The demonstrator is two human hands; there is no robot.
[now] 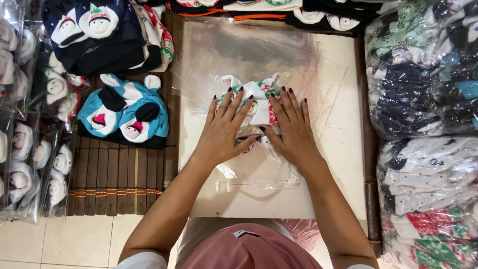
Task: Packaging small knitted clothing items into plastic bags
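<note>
A clear plastic bag (249,159) holding white, green and red socks lies mid-board; more flat clear bags (259,55) lie stacked toward the board's far edge. Clear-wrapped sock bundles (423,74) pile past its right edge, slim clear sock packs (25,169) sit far left, and a small white label (245,233) sits near the bottom

White board (343,149) with clear plastic bags (249,55), a bagged sock bundle (256,99) on top.

Bright, even overhead light, soft shadows, glare on the clear plastic bags (423,74), sharp focus.
</note>
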